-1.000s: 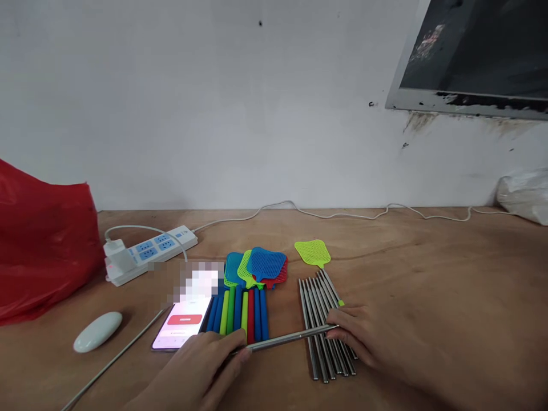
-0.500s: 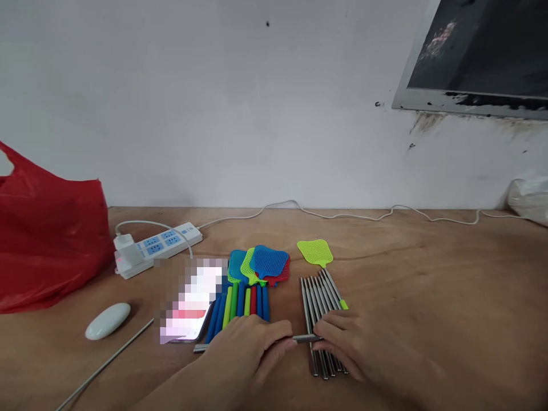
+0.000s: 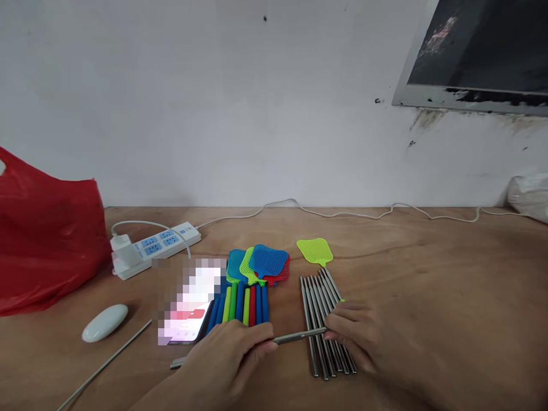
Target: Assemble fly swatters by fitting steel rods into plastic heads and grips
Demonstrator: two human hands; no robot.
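My left hand [image 3: 226, 359] and my right hand [image 3: 363, 339] both grip one thin metal rod [image 3: 297, 336], which lies crosswise between them just above the table. Its left end pokes out past my left hand. Under my right hand lies a row of several metal rods [image 3: 319, 311], one with a lime-green swatter head [image 3: 315, 251] at its far end. Left of them lie several coloured foam handles [image 3: 246, 302] with blue, green and red swatter heads [image 3: 261, 264] stacked beyond.
A phone [image 3: 188, 322] with a lit screen lies left of the handles. A white power strip [image 3: 154, 245], a white oval object [image 3: 105, 322], a long thin rod [image 3: 103, 365] and a red plastic bag [image 3: 47, 240] are at the left. A white cable [image 3: 342, 216] runs along the wall.
My left hand has slid right along the held rod, closer to my right hand, so the rod's left end now sticks out behind it. The rod tilted slightly.
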